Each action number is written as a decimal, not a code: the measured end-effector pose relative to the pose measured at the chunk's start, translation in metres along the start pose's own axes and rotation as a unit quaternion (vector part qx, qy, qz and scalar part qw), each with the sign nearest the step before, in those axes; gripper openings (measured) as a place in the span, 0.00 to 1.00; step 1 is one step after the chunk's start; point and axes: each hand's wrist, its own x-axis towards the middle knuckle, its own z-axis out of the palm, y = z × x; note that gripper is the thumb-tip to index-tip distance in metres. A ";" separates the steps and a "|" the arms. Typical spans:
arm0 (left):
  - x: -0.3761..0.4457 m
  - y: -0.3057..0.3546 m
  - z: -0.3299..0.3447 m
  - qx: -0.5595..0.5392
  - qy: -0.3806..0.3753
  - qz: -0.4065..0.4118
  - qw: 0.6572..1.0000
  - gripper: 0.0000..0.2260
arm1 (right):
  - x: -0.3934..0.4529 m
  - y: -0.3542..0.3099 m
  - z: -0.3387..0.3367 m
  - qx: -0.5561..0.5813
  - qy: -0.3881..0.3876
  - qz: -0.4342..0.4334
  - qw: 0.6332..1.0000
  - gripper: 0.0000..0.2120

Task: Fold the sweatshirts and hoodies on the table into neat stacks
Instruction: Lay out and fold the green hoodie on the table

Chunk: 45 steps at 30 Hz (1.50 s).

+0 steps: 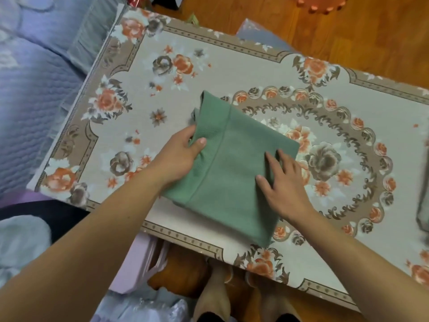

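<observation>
A green sweatshirt (234,163) lies folded into a compact rectangle on the floral table (144,94), reaching the near edge. My left hand (178,156) grips its left edge, thumb on top and fingers tucked under the fold. On the right part of the sweatshirt rests my right hand (283,182), fingers spread and straight, pressing the cloth flat.
A blue quilted bed (30,89) borders the table on the left. A grey garment (423,201) shows blurred at the right frame edge. Pale bags and plastic (144,263) lie below the near edge, beside my feet (232,293). Wooden floor lies beyond the table.
</observation>
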 end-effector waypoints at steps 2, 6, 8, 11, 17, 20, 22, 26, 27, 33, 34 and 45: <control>0.019 -0.022 -0.001 0.060 0.027 -0.009 0.998 0.13 | 0.005 0.008 0.011 -0.061 -0.011 -0.016 0.998 0.32; 0.030 -0.070 0.013 0.259 0.134 -0.119 0.949 0.19 | 0.011 0.011 0.033 -0.106 -0.039 -0.020 0.993 0.32; 0.014 -0.073 0.033 0.391 0.194 -0.058 0.898 0.24 | 0.013 0.012 0.042 -0.110 -0.040 -0.015 0.993 0.31; -0.012 -0.063 0.083 0.502 0.107 0.151 0.845 0.26 | 0.012 0.014 0.049 -0.108 -0.019 -0.023 0.994 0.32; 0.015 -0.108 0.111 0.561 0.055 0.088 0.821 0.29 | 0.011 0.015 0.044 -0.133 -0.012 -0.061 0.989 0.33; 0.023 -0.118 0.112 0.556 0.052 0.075 0.826 0.30 | 0.035 0.004 0.023 -0.128 0.052 -0.101 0.985 0.31; 0.022 -0.111 0.110 0.540 0.035 0.080 0.837 0.30 | 0.066 -0.005 0.011 -0.130 0.072 -0.126 0.981 0.32; -0.010 -0.092 0.095 0.488 0.086 0.083 0.865 0.30 | 0.132 -0.010 0.013 -0.149 -0.050 -0.111 0.981 0.32; -0.030 -0.088 0.093 0.448 0.127 0.080 0.881 0.29 | 0.142 -0.009 0.016 -0.143 -0.078 -0.104 0.981 0.32; -0.113 -0.083 0.111 -0.399 0.134 -0.412 0.808 0.34 | 0.150 -0.012 0.010 -0.096 -0.100 -0.093 0.986 0.30; -0.110 -0.087 0.116 -0.470 0.090 -0.413 0.775 0.37 | 0.149 -0.010 0.007 -0.086 -0.112 -0.086 0.986 0.30; -0.054 -0.099 0.113 -0.303 -0.007 -0.329 0.894 0.20 | -0.059 0.109 0.009 0.453 -0.172 0.370 0.793 0.26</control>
